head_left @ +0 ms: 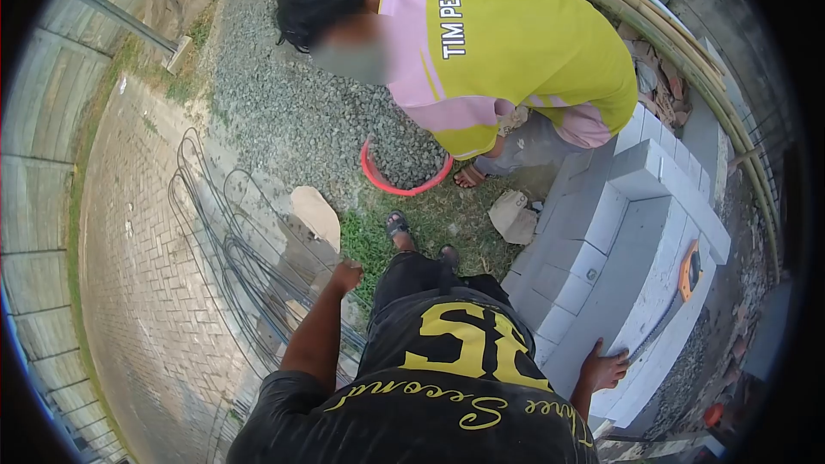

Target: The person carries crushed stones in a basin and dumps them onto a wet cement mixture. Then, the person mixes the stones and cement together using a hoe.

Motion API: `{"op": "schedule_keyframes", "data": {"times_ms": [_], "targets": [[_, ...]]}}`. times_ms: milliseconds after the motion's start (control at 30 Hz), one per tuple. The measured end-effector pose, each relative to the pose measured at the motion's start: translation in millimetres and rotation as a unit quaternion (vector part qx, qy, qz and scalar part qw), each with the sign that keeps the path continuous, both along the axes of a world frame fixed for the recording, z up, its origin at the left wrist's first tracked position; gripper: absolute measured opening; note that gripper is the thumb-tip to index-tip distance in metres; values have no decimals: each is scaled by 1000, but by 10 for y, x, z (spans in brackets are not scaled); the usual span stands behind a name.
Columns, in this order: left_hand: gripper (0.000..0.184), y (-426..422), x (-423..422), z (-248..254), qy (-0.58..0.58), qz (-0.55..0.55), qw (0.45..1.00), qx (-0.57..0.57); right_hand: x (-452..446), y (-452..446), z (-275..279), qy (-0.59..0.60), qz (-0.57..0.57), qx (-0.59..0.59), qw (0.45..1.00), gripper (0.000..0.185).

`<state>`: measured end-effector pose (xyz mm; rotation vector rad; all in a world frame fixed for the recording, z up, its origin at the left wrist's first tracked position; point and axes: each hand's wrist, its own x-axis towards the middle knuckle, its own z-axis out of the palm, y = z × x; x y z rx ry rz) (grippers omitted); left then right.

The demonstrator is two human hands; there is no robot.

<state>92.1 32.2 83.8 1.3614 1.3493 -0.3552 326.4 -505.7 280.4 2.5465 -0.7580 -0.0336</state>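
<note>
Right hand [604, 367], four o'clock: fingers parted, on white blocks [649, 301] — saw [690, 271], three o'clock, blade near fingertips; slipping could cut. Left hand [348, 275], seven o'clock: curled — grip, cannot tell.

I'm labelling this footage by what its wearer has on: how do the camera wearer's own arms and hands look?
The left hand and right hand are bare, with no gloves. The left sleeve is short and black, leaving the forearm uncovered; the right sleeve's edge is hard to make out. No watch or cable shows.
</note>
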Motion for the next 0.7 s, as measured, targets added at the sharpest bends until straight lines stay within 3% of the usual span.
{"op": "schedule_keyframes", "data": {"times_ms": [100,167,200,267,700], "targets": [[21,-15,-103,-23,7,-12,1000,-9,1,-39,-25,-1,2,4,1000,82],[17,16,-312,-328,-44,-115,992,34,4,-38,-24,-2,3,3,1000,81],[17,-1,-292,-256,-44,-113,992,33,3,-36,-26,-5,0,3,1000,81],[15,-51,-198,-39,-13,27,999,-16,2,-32,-28,-9,2,-3,1000,80],[22,166,-215,-53,6,30,1000,-8,-19,-31,-65,-31,23,-33,999,78]]}}
